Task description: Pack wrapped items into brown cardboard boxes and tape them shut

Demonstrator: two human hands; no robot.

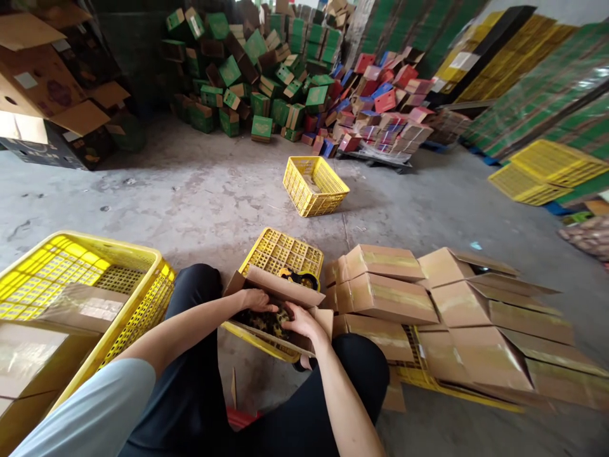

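Head view: moderate, diffuse daylight, direction uncertain. Large yellow crate (126, 254) at left: strongest illumination, inner wall glowing. Pale glare on clear tape of the cartons (404, 292) at right; whitish reflections on plastic wrap (578, 86), upper right. Floor (214, 178): mid-grey, soft shadow right of the small yellow crate (316, 187). Upper left background dark, little detail. Wide-angle stretching toward frame edges; stacks at upper right lean and smear. Centre fairly sharp; contents of open box (269, 320) dim, indistinct.

An open cardboard box (290, 289) holding dark mottled pieces (272, 322) tops a yellow crate (280, 246).
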